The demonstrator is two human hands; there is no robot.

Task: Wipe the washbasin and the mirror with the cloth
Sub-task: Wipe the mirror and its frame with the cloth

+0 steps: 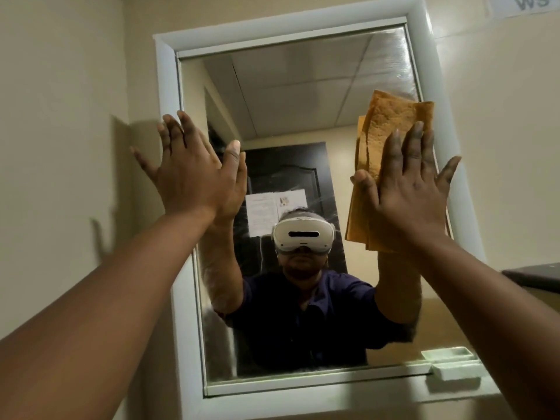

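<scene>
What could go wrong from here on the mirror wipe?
1. The left hand lies flat at the mirror edge; bare fingers may smear the glass.
2. The right hand only presses the cloth with straight fingers; the cloth could slip and drop.
3. Streaks show near the glass's lower left; they may get missed.
</scene>
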